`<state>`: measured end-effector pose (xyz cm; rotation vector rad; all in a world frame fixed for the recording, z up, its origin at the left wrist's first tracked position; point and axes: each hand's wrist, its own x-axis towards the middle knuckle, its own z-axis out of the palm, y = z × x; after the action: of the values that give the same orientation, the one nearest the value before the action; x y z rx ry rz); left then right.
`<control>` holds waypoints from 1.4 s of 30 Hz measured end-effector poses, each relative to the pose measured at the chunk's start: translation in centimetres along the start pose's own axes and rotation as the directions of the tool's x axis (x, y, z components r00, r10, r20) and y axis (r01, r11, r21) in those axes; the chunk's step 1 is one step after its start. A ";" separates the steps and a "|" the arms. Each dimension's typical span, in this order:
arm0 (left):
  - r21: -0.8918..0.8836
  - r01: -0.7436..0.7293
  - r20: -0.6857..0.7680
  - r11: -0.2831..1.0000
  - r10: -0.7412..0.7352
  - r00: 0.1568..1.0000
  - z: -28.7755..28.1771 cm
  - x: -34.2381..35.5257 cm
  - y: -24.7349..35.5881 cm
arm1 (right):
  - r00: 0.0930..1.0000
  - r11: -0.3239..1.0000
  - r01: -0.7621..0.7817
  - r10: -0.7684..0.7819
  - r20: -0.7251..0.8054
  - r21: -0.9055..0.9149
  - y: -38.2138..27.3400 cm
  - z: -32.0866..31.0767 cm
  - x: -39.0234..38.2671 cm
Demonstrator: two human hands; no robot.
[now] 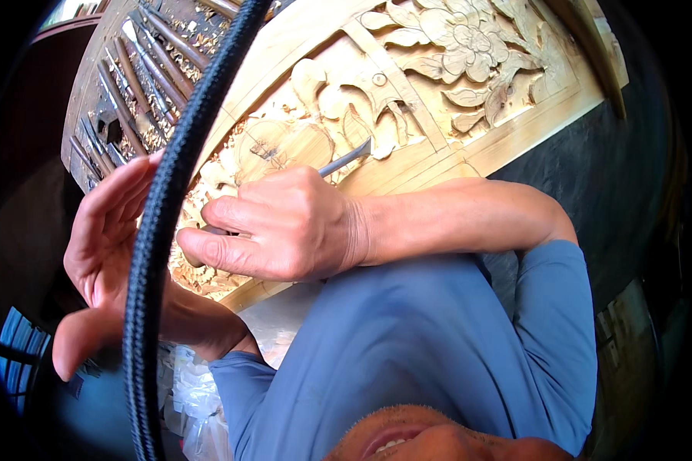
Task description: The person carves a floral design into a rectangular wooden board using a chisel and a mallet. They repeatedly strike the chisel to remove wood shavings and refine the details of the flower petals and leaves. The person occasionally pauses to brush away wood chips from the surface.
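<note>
My right hand (277, 223) is closed around a carving gouge, most of it hidden in the fist. Its steel blade (348, 158) sticks out past the knuckles over a pale carved wood panel (469, 154), with the tip close to the panel's plain border strip. Flowers and leaves stand in relief on this panel, beside a rounded shape (284, 146) marked with pencil lines. Off to the left, my left hand (104, 246) is raised near the panel's edge, its fingers stretched out and its thumb apart. Nothing shows in its palm, though a cable covers part of it.
A thick black braided cable (178, 169) crosses the view from top to bottom. Several wooden-handled carving tools (158, 73) lie among shavings on the dark bench at upper left. A curved brownish piece (592, 50) overlaps the panel's far right end. Clear plastic bags (200, 396) sit low on the left.
</note>
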<state>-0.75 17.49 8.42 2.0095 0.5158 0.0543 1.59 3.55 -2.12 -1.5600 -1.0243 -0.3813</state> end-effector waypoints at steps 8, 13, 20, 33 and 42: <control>-0.293 -0.260 0.073 0.920 0.293 0.953 0.3 0.4 -2.5 | 0.998 0.998 0.057 -0.056 0.042 -0.038 -0.3 -2.3 0.1; -0.126 -0.351 -0.380 0.928 0.282 0.881 -1.7 -3.0 -4.0 | 0.992 0.994 0.060 -0.048 0.120 -0.095 -6.1 -6.6 -2.4; 0.484 -0.501 0.040 0.717 0.554 0.831 12.3 -8.5 -4.5 | 0.940 0.946 -0.244 0.285 0.189 -0.214 -6.6 -17.6 -6.3; -0.037 -0.859 0.226 0.511 0.841 0.491 21.8 -13.7 -0.3 | 0.689 0.779 -0.598 0.621 -0.374 0.191 -10.6 -24.9 -10.7; 0.209 -0.810 0.018 0.548 0.826 0.563 19.6 -17.1 -0.9 | 0.773 0.827 -0.499 0.560 -0.299 0.257 -10.6 -24.5 -11.7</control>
<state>-11.59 -5.12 1.23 2.2855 -0.4593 0.7001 -6.07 -24.16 2.84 -1.4831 -0.2852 -0.1683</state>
